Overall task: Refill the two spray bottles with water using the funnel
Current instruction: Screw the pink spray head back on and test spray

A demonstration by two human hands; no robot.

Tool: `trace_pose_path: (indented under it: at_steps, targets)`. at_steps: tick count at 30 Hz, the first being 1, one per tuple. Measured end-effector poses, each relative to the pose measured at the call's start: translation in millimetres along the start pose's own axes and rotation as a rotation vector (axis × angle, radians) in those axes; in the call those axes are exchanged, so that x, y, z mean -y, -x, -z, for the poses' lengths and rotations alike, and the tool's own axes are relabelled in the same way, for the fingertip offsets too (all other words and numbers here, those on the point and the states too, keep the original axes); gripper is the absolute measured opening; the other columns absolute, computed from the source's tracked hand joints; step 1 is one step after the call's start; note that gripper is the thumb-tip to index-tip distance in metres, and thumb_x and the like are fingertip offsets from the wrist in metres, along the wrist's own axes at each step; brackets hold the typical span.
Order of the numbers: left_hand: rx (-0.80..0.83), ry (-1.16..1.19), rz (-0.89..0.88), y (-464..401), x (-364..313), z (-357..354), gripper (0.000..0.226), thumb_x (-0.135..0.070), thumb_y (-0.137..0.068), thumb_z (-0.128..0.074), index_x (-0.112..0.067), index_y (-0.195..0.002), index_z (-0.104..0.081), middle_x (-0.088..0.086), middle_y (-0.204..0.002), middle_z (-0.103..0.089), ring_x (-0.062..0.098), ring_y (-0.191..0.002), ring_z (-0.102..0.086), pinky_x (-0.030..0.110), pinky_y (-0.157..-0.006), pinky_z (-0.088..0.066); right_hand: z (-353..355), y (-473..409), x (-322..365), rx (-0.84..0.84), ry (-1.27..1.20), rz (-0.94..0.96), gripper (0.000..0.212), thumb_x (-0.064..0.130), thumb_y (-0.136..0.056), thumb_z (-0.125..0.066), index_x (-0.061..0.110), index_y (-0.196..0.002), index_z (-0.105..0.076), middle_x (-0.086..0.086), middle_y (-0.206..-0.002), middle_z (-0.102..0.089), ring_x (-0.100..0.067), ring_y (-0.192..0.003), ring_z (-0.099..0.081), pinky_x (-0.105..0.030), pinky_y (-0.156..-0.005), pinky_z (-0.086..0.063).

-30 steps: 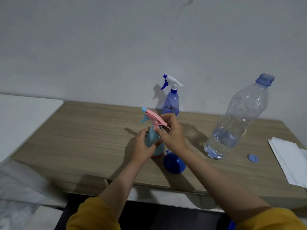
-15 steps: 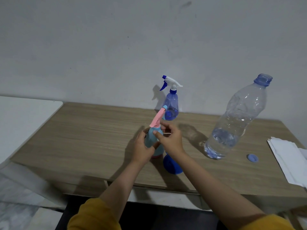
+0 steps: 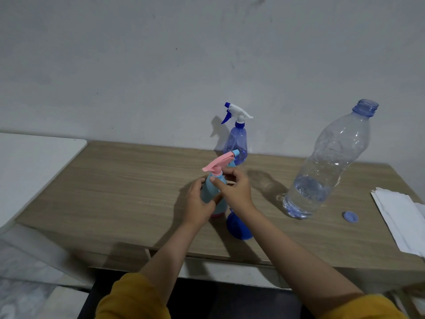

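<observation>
Pink spray head (image 3: 218,164) swung rightward since earlier — right hand (image 3: 234,189) pinches collar, left hand (image 3: 199,201) grips teal bottle (image 3: 212,192); unscrewing underway.

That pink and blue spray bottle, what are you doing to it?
A person is working on the light blue spray bottle on the wooden table. The left hand grips its body, and the right hand holds its neck under the pink sprayer top. The blue funnel, the open water bottle and the second spray bottle wait nearby.
</observation>
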State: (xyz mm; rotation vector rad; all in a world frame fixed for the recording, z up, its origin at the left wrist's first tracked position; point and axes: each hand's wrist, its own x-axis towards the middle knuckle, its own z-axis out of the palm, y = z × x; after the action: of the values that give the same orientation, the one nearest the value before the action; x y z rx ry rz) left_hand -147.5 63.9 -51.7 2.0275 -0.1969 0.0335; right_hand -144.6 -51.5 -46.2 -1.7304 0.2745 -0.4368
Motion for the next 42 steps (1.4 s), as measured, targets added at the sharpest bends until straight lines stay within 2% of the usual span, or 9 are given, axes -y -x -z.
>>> trace_pose_path:
  at_steps: [5,13,18,22,26,31,35,39,42]
  targets:
    - [0.002,0.002,0.006,-0.4,-0.5,-0.6,0.053,-0.02,-0.077,-0.075,-0.015,-0.124,-0.052,0.001,-0.119,-0.058,0.006,-0.102,-0.048,-0.007,-0.065,-0.034,-0.2,1.4,-2.5,0.014,-0.001,0.02,0.039,0.016,-0.077,-0.077,0.012,-0.114,-0.063,0.0,-0.11,-0.065,-0.011,-0.102,-0.061,-0.027,-0.084,-0.053]
    - [-0.022,0.021,-0.009,-0.8,1.3,-2.6,0.053,-0.018,-0.076,-0.076,-0.013,-0.124,-0.053,0.001,-0.118,-0.058,0.008,-0.102,-0.049,-0.006,-0.067,-0.035,-3.1,-0.6,3.2,-0.009,0.01,-0.01,0.031,0.019,-0.074,-0.08,0.017,-0.098,-0.062,0.005,-0.099,-0.065,-0.009,-0.095,-0.061,-0.025,-0.082,-0.053]
    - [-0.024,0.002,-0.036,-0.9,2.3,-2.2,0.054,-0.018,-0.076,-0.076,-0.013,-0.124,-0.052,0.001,-0.12,-0.057,0.005,-0.1,-0.047,-0.007,-0.066,-0.034,-1.8,-3.5,2.0,0.069,0.1,0.044,0.029,0.022,-0.081,-0.072,0.014,-0.109,-0.067,-0.002,-0.107,-0.066,-0.012,-0.101,-0.06,-0.034,-0.089,-0.053]
    - [-0.047,0.019,-0.043,-1.0,2.0,-1.9,0.053,-0.017,-0.075,-0.077,-0.012,-0.122,-0.054,-0.001,-0.113,-0.058,0.005,-0.097,-0.047,-0.006,-0.065,-0.033,-7.6,-2.9,5.9,-0.04,0.005,-0.005,0.027,0.019,-0.072,-0.082,0.01,-0.092,-0.067,-0.002,-0.092,-0.07,-0.016,-0.091,-0.064,-0.031,-0.082,-0.054]
    - [-0.057,-0.003,-0.043,-1.2,3.3,-2.2,0.054,-0.021,-0.073,-0.078,-0.014,-0.121,-0.055,-0.001,-0.114,-0.06,0.009,-0.101,-0.052,-0.004,-0.066,-0.035,-11.1,-1.9,3.2,-0.056,-0.015,-0.025,0.037,0.022,-0.068,-0.085,0.009,-0.095,-0.063,-0.004,-0.095,-0.068,-0.015,-0.09,-0.064,-0.024,-0.077,-0.053]
    - [-0.066,-0.037,-0.058,-1.8,4.1,-3.0,0.053,-0.024,-0.074,-0.077,-0.015,-0.121,-0.055,-0.002,-0.116,-0.058,0.003,-0.1,-0.046,-0.005,-0.069,-0.034,-5.7,-3.2,-4.5,0.055,0.037,0.001,0.032,0.027,-0.078,-0.074,0.017,-0.108,-0.066,-0.002,-0.109,-0.066,-0.014,-0.102,-0.061,-0.037,-0.09,-0.054]
    - [-0.065,-0.017,-0.043,-2.1,4.4,-4.3,0.056,-0.024,-0.074,-0.077,-0.015,-0.124,-0.054,-0.003,-0.118,-0.058,0.006,-0.103,-0.049,-0.005,-0.07,-0.034,-7.9,-3.0,1.6,-0.025,-0.026,-0.032,0.027,0.018,-0.074,-0.08,0.011,-0.096,-0.068,0.0,-0.095,-0.07,-0.012,-0.092,-0.064,-0.026,-0.082,-0.053]
    - [-0.061,-0.002,-0.031,-2.5,6.9,-5.2,0.058,-0.022,-0.073,-0.078,-0.016,-0.125,-0.053,-0.003,-0.12,-0.058,0.011,-0.109,-0.053,0.005,-0.068,-0.037,-15.8,0.5,-0.4,-0.101,-0.024,-0.015,0.033,0.023,-0.071,-0.083,0.011,-0.096,-0.064,0.0,-0.096,-0.068,-0.011,-0.091,-0.063,-0.021,-0.077,-0.051]
    - [-0.064,0.002,-0.048,-2.7,8.5,-6.9,0.057,-0.018,-0.073,-0.077,-0.016,-0.124,-0.053,-0.003,-0.121,-0.057,0.009,-0.111,-0.05,0.015,-0.079,-0.038,-14.4,1.8,-5.5,-0.061,0.022,0.031,0.037,0.026,-0.076,-0.078,0.013,-0.107,-0.062,-0.001,-0.105,-0.065,-0.011,-0.099,-0.061,-0.026,-0.083,-0.053]
